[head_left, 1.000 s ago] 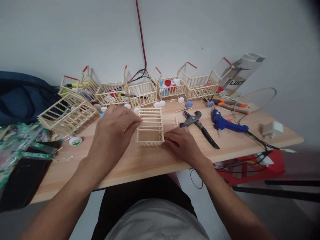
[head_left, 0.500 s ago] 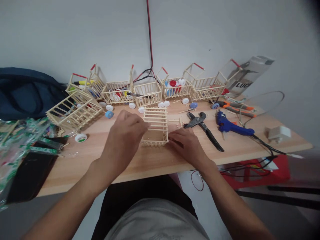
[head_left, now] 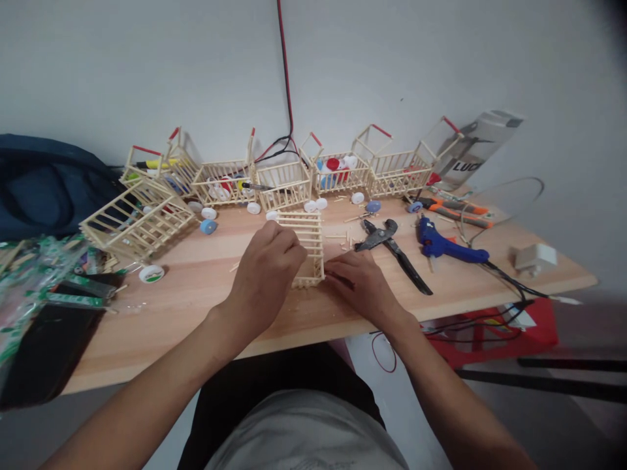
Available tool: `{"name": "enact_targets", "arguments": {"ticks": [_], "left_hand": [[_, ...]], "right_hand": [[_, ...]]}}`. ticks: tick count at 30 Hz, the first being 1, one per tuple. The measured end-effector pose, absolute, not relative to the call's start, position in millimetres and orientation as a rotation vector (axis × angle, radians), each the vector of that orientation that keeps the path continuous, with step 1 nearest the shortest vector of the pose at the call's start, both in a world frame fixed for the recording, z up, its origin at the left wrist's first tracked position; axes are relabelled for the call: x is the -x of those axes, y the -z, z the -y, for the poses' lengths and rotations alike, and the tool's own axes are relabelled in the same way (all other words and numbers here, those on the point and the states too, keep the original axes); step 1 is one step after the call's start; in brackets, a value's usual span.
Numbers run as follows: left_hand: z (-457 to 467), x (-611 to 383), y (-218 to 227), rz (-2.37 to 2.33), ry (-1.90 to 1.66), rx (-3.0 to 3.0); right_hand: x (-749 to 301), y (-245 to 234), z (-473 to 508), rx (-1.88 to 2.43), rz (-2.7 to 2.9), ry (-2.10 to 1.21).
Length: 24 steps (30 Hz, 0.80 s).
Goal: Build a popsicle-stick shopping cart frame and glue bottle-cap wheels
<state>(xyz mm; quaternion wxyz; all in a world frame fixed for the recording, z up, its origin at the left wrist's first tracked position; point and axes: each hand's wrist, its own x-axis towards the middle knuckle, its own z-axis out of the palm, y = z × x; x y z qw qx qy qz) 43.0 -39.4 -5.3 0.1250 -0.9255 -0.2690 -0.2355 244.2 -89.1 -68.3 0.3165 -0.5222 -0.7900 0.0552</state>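
Wooden-stick frame (head_left: 313, 236) on the surface (head_left: 186, 281), positioned between both hands.
The left hand (head_left: 267, 274) is over the frame's left side, fingers bunched together and covering part of the rungs; whether a stick is clamped in them cannot be told. The right hand (head_left: 360, 277) rests on the surface, fingertips at the frame's near right corner; whether they grip it cannot be told. Black-handled pliers (head_left: 396, 249) lie just beyond the right hand, with a blue glue gun (head_left: 450, 249) farther right. Stick carts (head_left: 287, 196) with red handles stand along the wall behind.
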Motion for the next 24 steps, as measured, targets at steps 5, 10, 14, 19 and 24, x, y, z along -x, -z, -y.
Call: {"name": "enact_targets", "arguments": {"ticks": [5, 10, 14, 19, 24], "left_hand": [[38.6, -44.3, 5.9, 0.801, 0.717, 2.725], [37.8, -45.1, 6.4, 0.785, 0.746, 2.715], [38.7, -45.8, 5.8, 0.789, 0.744, 2.715], [40.2, -45.5, 4.6, 0.82, 0.737, 2.719], [41.0, -48.2, 7.2, 0.859, 0.706, 2.723]], "right_hand": [[-244.8, 68.4, 88.6, 1.383, 2.097, -0.124], [-245.2, 68.9, 88.3, 1.384, 2.104, -0.116], [-244.6, 68.7, 88.2, 1.392, 2.105, -0.123], [-244.3, 68.4, 88.4, 1.384, 2.115, -0.133], [-244.4, 68.3, 88.8, 1.382, 2.108, -0.121]]}}
